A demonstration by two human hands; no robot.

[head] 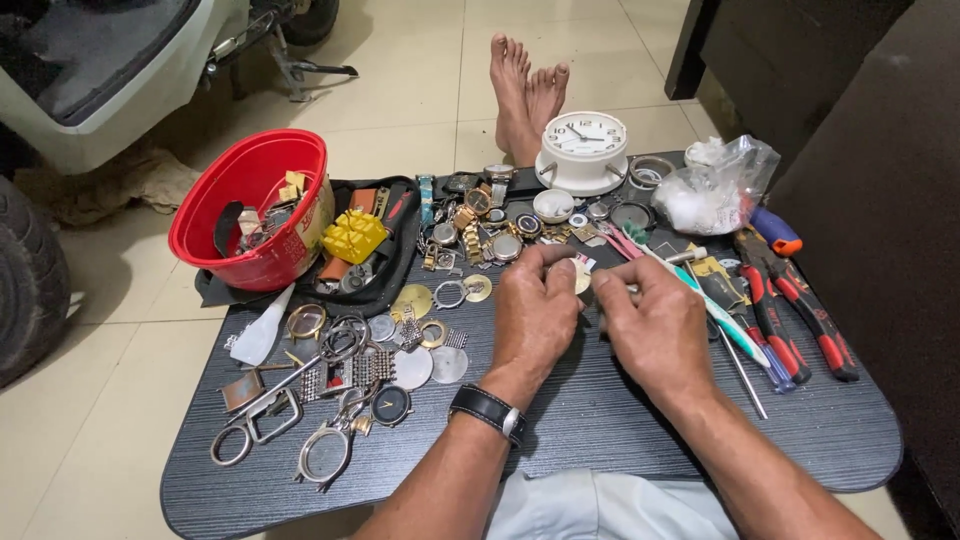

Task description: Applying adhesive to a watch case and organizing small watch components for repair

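Over the dark tray (pixel 600 440), between scattered watch parts (pixel 400 350) and pliers (pixel 800 310): left hand (pixel 535 310) pinching a small round watch piece (pixel 578 275), right hand (pixel 655 325) gripping a thin tool against it. Best kept low, steady, light on pressure.

A dark grey ribbed rectangular board (pixel 620 420) carries a red plastic bowl (pixel 250 205), a white round clock (pixel 583 150), red-handled pliers (pixel 800 310) and scattered metal watch parts (pixel 400 350).

A makeshift watch-repair spot on a tiled floor: a low dark tabletop (pixel 600 420) crowded with watch cases (pixel 470 225), pliers (pixel 800 300), a white clock (pixel 583 150), and a scooter (pixel 120 70) parked far left.
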